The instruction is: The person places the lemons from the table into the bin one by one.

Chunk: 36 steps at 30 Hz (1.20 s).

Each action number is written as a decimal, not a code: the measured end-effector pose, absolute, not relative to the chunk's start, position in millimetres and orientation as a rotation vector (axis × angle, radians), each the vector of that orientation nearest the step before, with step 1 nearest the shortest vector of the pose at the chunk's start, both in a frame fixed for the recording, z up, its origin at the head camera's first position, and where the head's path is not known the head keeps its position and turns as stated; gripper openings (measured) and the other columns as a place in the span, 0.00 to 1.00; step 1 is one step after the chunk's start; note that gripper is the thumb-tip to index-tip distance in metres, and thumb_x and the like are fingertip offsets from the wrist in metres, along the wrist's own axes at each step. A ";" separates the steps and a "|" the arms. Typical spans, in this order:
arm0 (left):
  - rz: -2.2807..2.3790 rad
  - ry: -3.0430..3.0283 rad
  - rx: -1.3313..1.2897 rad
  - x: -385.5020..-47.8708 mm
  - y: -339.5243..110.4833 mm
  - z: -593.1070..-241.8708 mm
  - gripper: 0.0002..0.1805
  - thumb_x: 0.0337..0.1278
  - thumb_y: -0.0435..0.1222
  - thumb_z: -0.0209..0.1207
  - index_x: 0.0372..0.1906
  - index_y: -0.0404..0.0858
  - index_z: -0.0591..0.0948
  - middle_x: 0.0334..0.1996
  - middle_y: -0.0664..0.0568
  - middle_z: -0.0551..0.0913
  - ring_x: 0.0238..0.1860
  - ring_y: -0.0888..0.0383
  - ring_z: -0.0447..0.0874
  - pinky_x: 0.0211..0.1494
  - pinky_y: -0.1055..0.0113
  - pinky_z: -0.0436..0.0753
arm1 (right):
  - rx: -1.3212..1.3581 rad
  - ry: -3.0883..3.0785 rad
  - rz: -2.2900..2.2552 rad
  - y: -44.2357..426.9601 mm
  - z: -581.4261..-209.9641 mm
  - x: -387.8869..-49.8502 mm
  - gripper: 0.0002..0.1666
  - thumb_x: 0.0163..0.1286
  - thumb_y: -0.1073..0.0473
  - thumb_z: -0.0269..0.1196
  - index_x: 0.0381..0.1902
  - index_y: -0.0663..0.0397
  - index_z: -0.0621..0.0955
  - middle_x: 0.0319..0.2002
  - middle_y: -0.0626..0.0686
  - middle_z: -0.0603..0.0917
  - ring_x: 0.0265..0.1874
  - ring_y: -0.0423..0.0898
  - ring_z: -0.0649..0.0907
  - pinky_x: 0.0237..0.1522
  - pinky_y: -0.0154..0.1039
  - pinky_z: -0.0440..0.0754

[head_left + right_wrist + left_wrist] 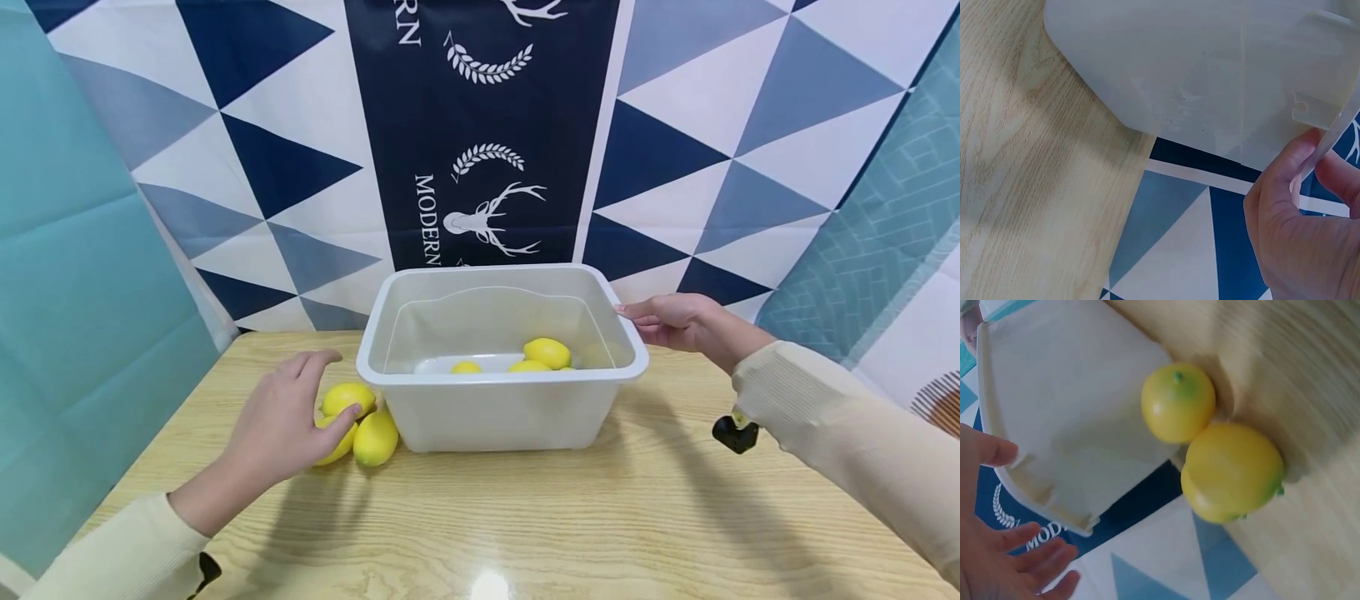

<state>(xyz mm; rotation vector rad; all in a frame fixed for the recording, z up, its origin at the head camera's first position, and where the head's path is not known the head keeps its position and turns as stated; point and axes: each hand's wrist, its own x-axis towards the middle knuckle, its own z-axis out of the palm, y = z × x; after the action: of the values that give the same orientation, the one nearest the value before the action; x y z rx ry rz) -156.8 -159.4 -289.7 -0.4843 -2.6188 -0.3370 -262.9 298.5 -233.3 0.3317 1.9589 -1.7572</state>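
Note:
A pale grey-white plastic bin (491, 417) stands upright on the table, with several yellow lemons (547, 352) visible inside; its front wall hides part of them. My right hand (678, 323) holds the bin's right rim, and in the right wrist view the thumb and curled fingers (1288, 165) pinch that edge from both sides. Beside the bin's left wall, three lemons (377, 439) lie clustered on the wood. Over them hovers my left hand (281, 417), fingers spread and nothing held. The left wrist view shows that hand (997, 550) apart from the lemons (1232, 472).
The light wooden table (480, 517) ends at a patterned backdrop (292, 167) close behind the bin. A teal sheet (97, 275) borders the left side. A small black object (735, 435) hangs by the right sleeve.

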 end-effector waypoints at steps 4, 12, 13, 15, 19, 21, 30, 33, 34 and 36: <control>-0.450 -2.773 -0.417 -156.4 -154.0 -295.5 0.33 0.53 0.48 0.62 0.59 0.32 0.71 0.56 0.38 0.78 0.54 0.39 0.78 0.51 0.42 0.81 | 0.336 1.953 -1.761 298.9 -233.5 -263.5 0.07 0.66 0.57 0.64 0.27 0.43 0.81 0.29 0.43 0.84 0.32 0.37 0.85 0.45 0.28 0.85; -0.514 -2.916 -0.391 -163.7 -142.9 -313.6 0.32 0.53 0.48 0.63 0.57 0.30 0.72 0.51 0.39 0.79 0.46 0.46 0.80 0.44 0.51 0.84 | 0.346 1.949 -1.776 299.5 -234.8 -263.0 0.05 0.64 0.56 0.66 0.28 0.43 0.81 0.30 0.43 0.84 0.33 0.37 0.85 0.46 0.29 0.85; -0.520 -2.930 -0.389 -165.2 -141.4 -316.3 0.32 0.52 0.47 0.63 0.57 0.30 0.72 0.50 0.39 0.79 0.44 0.48 0.80 0.42 0.53 0.84 | 0.347 1.950 -1.774 299.9 -235.0 -263.2 0.04 0.64 0.56 0.66 0.29 0.43 0.81 0.30 0.43 0.84 0.33 0.37 0.85 0.46 0.29 0.85; -0.529 -2.946 -0.389 -168.4 -138.2 -321.9 0.32 0.51 0.47 0.64 0.56 0.30 0.73 0.48 0.41 0.79 0.42 0.51 0.79 0.40 0.56 0.84 | 0.354 1.953 -1.771 300.6 -235.2 -263.6 0.04 0.63 0.56 0.66 0.33 0.43 0.79 0.31 0.42 0.84 0.34 0.37 0.85 0.47 0.28 0.84; -0.521 -2.980 -0.369 -173.0 -131.8 -331.8 0.32 0.49 0.46 0.65 0.56 0.29 0.73 0.47 0.41 0.79 0.39 0.52 0.78 0.37 0.58 0.82 | 0.347 1.960 -1.756 300.4 -235.1 -264.3 0.06 0.65 0.56 0.65 0.36 0.45 0.77 0.31 0.42 0.83 0.34 0.37 0.84 0.47 0.28 0.84; -0.500 -2.999 -0.349 -174.2 -129.2 -336.2 0.33 0.48 0.45 0.65 0.55 0.28 0.73 0.47 0.40 0.79 0.39 0.51 0.78 0.34 0.58 0.82 | 0.339 1.953 -1.752 299.9 -235.6 -264.7 0.03 0.66 0.56 0.64 0.33 0.45 0.79 0.30 0.43 0.84 0.33 0.37 0.84 0.46 0.28 0.85; -0.369 -3.058 -0.276 -181.5 -118.8 -349.2 0.30 0.46 0.46 0.66 0.49 0.29 0.75 0.36 0.43 0.76 0.33 0.50 0.74 0.23 0.60 0.74 | 0.331 1.928 -1.756 299.3 -237.4 -266.2 0.09 0.69 0.58 0.60 0.27 0.45 0.81 0.30 0.44 0.84 0.32 0.36 0.84 0.43 0.29 0.85; -0.323 -3.051 -0.291 -182.3 -116.1 -348.3 0.28 0.45 0.45 0.66 0.48 0.30 0.75 0.34 0.43 0.75 0.33 0.50 0.72 0.23 0.61 0.74 | 0.321 1.927 -1.760 300.3 -236.6 -266.4 0.09 0.69 0.58 0.61 0.27 0.45 0.81 0.30 0.44 0.84 0.32 0.36 0.84 0.44 0.29 0.85; -0.308 -3.053 -0.299 -181.9 -115.6 -347.5 0.28 0.45 0.44 0.66 0.49 0.29 0.75 0.35 0.42 0.75 0.32 0.50 0.72 0.23 0.61 0.73 | 0.319 1.926 -1.761 300.6 -236.1 -266.4 0.09 0.69 0.58 0.61 0.27 0.45 0.81 0.30 0.44 0.84 0.32 0.36 0.84 0.44 0.29 0.85; -0.285 -3.054 -0.312 -180.4 -114.7 -345.7 0.28 0.44 0.41 0.65 0.51 0.30 0.74 0.35 0.42 0.75 0.32 0.50 0.71 0.22 0.61 0.73 | 0.316 1.925 -1.760 301.4 -234.7 -266.5 0.08 0.69 0.58 0.61 0.27 0.45 0.81 0.30 0.44 0.84 0.32 0.36 0.84 0.44 0.29 0.85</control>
<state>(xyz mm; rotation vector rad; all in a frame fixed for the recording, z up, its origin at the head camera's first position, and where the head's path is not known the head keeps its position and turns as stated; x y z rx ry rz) -180.4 -114.7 -345.7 -0.3117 -3.0542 -0.2850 -266.5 301.4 -234.7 0.3161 1.9254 -1.7601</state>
